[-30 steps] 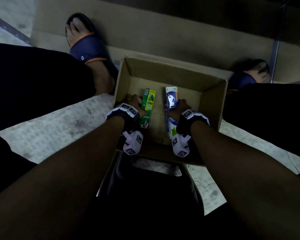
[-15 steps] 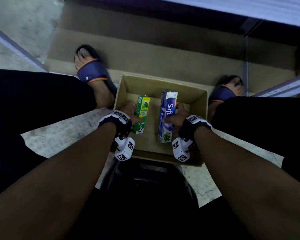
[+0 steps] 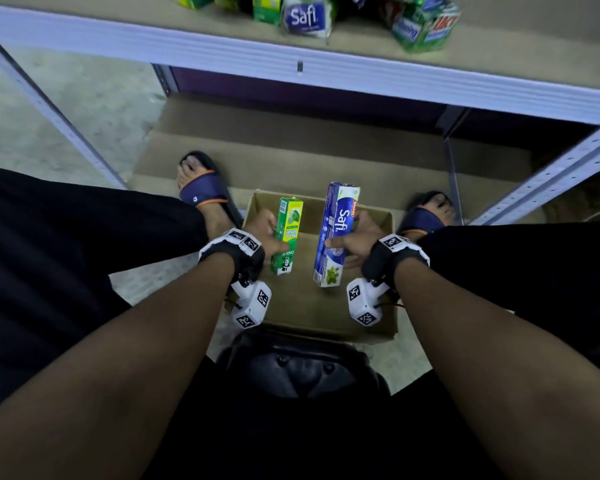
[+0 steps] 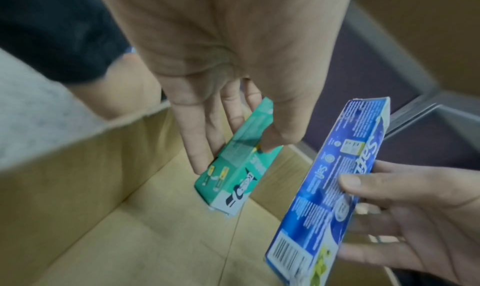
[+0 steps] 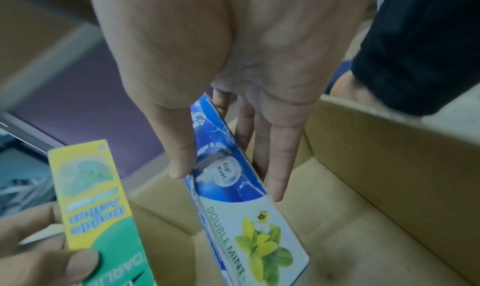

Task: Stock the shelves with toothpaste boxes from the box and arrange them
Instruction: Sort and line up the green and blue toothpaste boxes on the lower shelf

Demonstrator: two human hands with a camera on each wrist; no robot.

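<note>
My left hand (image 3: 269, 233) pinches a green and yellow toothpaste box (image 3: 287, 233) between thumb and fingers, above the open cardboard box (image 3: 378, 306) on the floor. My right hand (image 3: 355, 237) holds a longer blue Safi toothpaste box (image 3: 335, 233) the same way, beside it. The left wrist view shows the green box (image 4: 241, 167) in my fingers (image 4: 197, 142) and the blue box (image 4: 337, 183) on the right. In the right wrist view the blue box (image 5: 233, 187) sits between thumb and fingers, with the green box (image 5: 96, 208) at the left. The cardboard box floor (image 4: 161, 239) looks bare.
A shelf board (image 3: 361, 46) with a pale metal front edge runs across the top, carrying several toothpaste boxes (image 3: 305, 15) lying untidily. Metal shelf uprights (image 3: 548, 174) stand at right and left. My feet in blue sandals (image 3: 205, 192) flank the cardboard box.
Both hands have lifted their toothpaste boxes up out of the cardboard box. My head has tilted up, bringing the shelf and its stock into view.
</note>
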